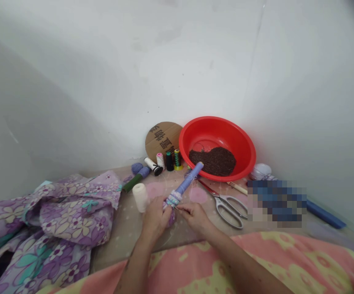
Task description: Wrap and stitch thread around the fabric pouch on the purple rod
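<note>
My left hand (156, 215) is wrapped round the lower end of a purple cloth-wrapped stick (185, 184). The stick slants up to the right, and white string is tied round its upper part. A gathered, patterned bit of fabric (173, 198) rings the stick just above my left fingers, with more purple cloth below. Close beside it, the thumb and fingers of my right hand (197, 215) are pinched together at the gathers. A thin pale thing shows at those fingertips, either needle or thread; I cannot tell which. A white thread cone (140, 197) stands left of my left hand.
A red basin (247, 151) holding dark grains (218, 161) leans by the wall, near a cardboard disc (160, 141). Several thread spools (169, 161) stand behind the stick. Scissors (229, 210) lie to the right, near a blue rod (325, 214). Floral cloth (75, 216) is heaped left.
</note>
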Demonstrator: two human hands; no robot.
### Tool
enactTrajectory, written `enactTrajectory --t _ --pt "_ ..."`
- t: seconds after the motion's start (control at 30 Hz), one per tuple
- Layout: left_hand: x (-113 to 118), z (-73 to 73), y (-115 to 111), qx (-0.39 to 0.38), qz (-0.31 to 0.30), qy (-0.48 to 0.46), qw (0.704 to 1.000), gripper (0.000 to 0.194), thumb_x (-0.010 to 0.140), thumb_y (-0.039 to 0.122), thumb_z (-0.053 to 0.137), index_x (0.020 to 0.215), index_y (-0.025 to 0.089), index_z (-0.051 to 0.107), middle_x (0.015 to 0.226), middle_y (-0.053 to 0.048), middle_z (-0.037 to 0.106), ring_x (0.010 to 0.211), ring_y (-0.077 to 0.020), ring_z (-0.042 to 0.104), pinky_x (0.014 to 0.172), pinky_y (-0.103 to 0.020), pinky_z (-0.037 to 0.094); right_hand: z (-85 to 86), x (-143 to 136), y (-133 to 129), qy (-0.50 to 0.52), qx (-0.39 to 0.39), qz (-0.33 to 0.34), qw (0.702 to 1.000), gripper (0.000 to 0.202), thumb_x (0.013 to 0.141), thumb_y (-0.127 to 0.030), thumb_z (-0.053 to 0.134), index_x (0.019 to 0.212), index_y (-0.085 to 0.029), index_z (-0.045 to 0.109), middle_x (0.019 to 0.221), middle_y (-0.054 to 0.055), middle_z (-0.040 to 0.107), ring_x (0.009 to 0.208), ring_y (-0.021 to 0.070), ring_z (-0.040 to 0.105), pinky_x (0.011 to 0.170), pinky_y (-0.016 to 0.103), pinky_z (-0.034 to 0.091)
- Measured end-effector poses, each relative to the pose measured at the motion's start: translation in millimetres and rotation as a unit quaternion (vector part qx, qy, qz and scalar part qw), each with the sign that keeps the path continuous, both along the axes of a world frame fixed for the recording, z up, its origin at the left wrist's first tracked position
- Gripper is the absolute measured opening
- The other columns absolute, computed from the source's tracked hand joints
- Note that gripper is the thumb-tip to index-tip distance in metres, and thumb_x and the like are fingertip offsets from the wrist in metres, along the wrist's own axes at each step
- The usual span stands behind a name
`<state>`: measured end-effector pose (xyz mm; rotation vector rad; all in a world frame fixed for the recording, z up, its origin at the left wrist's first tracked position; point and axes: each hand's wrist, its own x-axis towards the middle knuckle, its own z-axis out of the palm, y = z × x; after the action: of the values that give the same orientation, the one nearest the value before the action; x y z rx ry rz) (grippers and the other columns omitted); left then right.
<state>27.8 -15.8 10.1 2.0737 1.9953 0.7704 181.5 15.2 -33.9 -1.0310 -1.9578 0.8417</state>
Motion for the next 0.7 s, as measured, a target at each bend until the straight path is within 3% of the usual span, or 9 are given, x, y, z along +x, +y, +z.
enactTrajectory --t 0.27,0.7 --pt "2 0.9 0 -0.014 0.015 0.008 1.0 0.028 0.078 0.029 0.037 0.097 0.018 0.055 0.091 -0.007 0.06 0.085 -0.0196 0.053 0.067 -0.026 0.034 -7.8 -7 -3 0.025 0.003 -0.047 0.999 0.026 0.073 -0.017 0.047 0.09 -0.02 0.067 0.082 0.003 0.069 0.076 0.0181 0.061 0.068 0.027 0.045" --pt "4 1.9 -1 -0.031 0.029 0.021 0.999 0.028 0.078 0.028 0.037 0.097 0.018 0.055 0.093 -0.006 0.059 0.087 -0.0192 0.052 0.068 -0.026 0.034 -8.8 -21 -12 0.048 -0.005 -0.104 0.993 0.017 0.076 -0.022 0.045 0.081 -0.018 0.061 0.058 -0.001 0.057 0.052 0.0127 0.05 0.049 0.021 0.033"
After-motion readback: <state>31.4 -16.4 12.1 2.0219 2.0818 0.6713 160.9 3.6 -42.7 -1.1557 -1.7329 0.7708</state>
